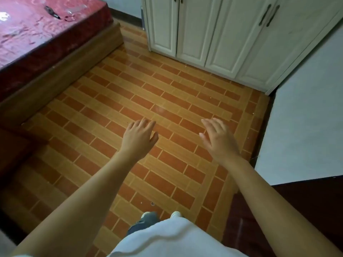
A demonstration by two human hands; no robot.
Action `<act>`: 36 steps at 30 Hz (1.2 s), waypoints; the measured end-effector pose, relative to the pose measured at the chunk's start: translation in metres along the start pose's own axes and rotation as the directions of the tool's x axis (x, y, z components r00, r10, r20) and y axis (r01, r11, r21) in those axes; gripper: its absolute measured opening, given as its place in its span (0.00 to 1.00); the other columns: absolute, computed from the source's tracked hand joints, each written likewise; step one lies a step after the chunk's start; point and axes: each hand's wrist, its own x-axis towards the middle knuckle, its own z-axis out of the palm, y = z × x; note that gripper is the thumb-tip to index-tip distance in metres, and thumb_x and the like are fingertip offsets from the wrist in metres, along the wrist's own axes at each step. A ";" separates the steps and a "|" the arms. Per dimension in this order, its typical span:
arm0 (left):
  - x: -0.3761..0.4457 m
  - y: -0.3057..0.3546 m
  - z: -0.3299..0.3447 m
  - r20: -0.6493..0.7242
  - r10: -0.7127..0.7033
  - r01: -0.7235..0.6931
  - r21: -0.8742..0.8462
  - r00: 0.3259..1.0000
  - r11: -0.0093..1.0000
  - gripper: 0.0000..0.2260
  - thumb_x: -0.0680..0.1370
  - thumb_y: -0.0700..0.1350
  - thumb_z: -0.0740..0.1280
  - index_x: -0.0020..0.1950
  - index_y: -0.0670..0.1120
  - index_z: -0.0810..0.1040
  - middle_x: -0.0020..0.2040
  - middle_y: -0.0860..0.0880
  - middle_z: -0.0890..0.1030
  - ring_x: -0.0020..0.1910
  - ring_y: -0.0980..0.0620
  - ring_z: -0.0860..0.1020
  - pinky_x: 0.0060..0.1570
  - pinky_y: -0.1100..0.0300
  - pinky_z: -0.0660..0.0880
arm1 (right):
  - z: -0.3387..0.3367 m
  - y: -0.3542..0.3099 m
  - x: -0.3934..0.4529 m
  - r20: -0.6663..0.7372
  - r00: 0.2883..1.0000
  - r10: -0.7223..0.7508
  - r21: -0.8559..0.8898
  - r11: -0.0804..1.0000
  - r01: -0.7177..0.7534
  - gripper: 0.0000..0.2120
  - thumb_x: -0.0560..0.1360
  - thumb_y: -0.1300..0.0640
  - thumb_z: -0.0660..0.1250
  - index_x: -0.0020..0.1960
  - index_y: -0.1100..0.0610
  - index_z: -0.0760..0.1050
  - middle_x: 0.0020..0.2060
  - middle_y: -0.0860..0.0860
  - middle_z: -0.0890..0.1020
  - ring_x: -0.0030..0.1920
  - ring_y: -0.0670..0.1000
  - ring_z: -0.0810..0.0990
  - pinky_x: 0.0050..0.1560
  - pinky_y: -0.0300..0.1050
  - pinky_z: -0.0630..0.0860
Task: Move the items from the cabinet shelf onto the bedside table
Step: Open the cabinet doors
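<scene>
Approach step: left hand (138, 138) and right hand (219, 140), fingers spread and empty, face the closed cream panelled cabinet (232, 34); opening its doors likely comes next.

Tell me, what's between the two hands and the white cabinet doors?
Only bare brick-patterned floor. In the head view, the left hand and right hand hover open over it, and nothing lies between them and the shut cabinet doors.

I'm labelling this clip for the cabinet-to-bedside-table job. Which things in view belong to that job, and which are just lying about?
Belongs to the job:
- cream panelled cabinet with dark handles, doors closed
- left hand and right hand, both open and holding nothing

Just lying about:
- small dark objects on the red patterned mattress, too blurred to identify
- wooden bed frame

The shelf items and the bedside table cannot be made out.
</scene>
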 end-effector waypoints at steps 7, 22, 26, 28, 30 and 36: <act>0.040 0.003 0.000 -0.008 0.008 -0.008 -0.032 1.000 0.999 0.21 0.80 0.53 0.56 0.70 0.45 0.66 0.65 0.43 0.74 0.65 0.43 0.71 0.65 0.51 0.66 | -0.005 0.016 0.037 0.071 0.997 0.013 -0.052 0.999 -0.009 0.23 0.80 0.50 0.53 0.72 0.57 0.61 0.69 0.54 0.68 0.72 0.55 0.60 0.71 0.50 0.58; 0.239 -0.080 -0.014 0.025 -0.004 0.005 -0.038 1.000 0.999 0.21 0.80 0.53 0.54 0.71 0.47 0.64 0.66 0.44 0.72 0.67 0.43 0.69 0.64 0.51 0.67 | -0.006 0.027 0.231 0.101 0.992 0.072 -0.071 0.995 -0.065 0.22 0.80 0.49 0.52 0.72 0.56 0.61 0.70 0.52 0.68 0.72 0.53 0.59 0.70 0.48 0.58; 0.302 -0.102 -0.028 0.004 0.011 -0.011 -0.023 1.000 1.000 0.21 0.80 0.53 0.54 0.71 0.46 0.65 0.66 0.43 0.73 0.66 0.44 0.70 0.66 0.51 0.65 | -0.016 0.029 0.291 0.051 0.993 0.108 -0.040 0.994 -0.106 0.22 0.80 0.50 0.53 0.71 0.56 0.61 0.69 0.53 0.68 0.72 0.52 0.60 0.70 0.48 0.59; 0.330 -0.106 -0.035 -0.006 0.022 -0.022 -0.026 1.000 0.999 0.21 0.80 0.53 0.55 0.70 0.46 0.66 0.65 0.43 0.73 0.66 0.44 0.70 0.65 0.51 0.66 | -0.020 0.034 0.316 0.035 0.990 0.134 -0.027 0.991 -0.134 0.22 0.80 0.49 0.53 0.72 0.56 0.61 0.69 0.53 0.68 0.72 0.53 0.60 0.70 0.48 0.58; 0.356 -0.107 -0.039 -0.016 0.029 -0.030 -0.036 0.999 0.999 0.21 0.80 0.53 0.55 0.70 0.45 0.66 0.65 0.43 0.73 0.66 0.43 0.70 0.65 0.51 0.65 | -0.024 0.040 0.339 0.022 0.989 0.149 -0.016 0.989 -0.149 0.22 0.80 0.49 0.53 0.72 0.56 0.61 0.69 0.53 0.68 0.72 0.53 0.59 0.70 0.48 0.58; 0.434 -0.107 -0.039 0.008 0.019 -0.019 -0.038 1.000 0.999 0.21 0.80 0.53 0.54 0.70 0.46 0.66 0.65 0.44 0.74 0.66 0.44 0.70 0.67 0.50 0.64 | -0.033 0.070 0.417 0.012 0.991 0.133 0.012 0.991 -0.133 0.22 0.80 0.50 0.53 0.71 0.57 0.62 0.69 0.53 0.69 0.72 0.53 0.60 0.71 0.49 0.59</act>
